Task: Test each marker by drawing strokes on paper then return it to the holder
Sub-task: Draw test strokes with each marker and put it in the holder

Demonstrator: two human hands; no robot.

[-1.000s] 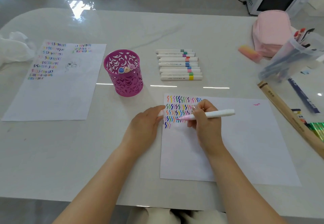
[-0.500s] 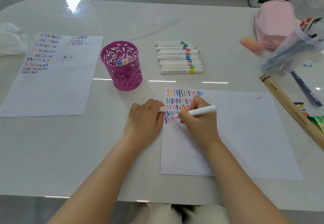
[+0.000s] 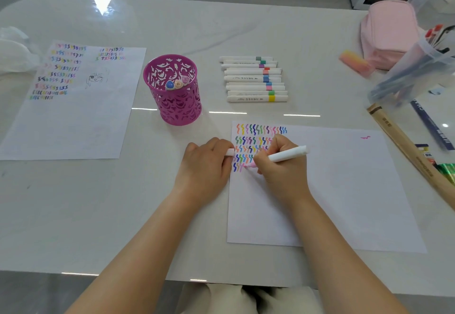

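Toward ten o'clock on the paper, my right grip pinches the marker tip down, while my left grip, at its nine o'clock, holds the cap.

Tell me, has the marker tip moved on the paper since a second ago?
Yes. Against the squiggle rows on the paper, the marker tip has dropped from the fourth row to the short bottom row.

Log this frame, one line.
phase: stroke test | right hand: grips pink marker, tip on paper | left hand: holds marker cap | purple holder: three markers
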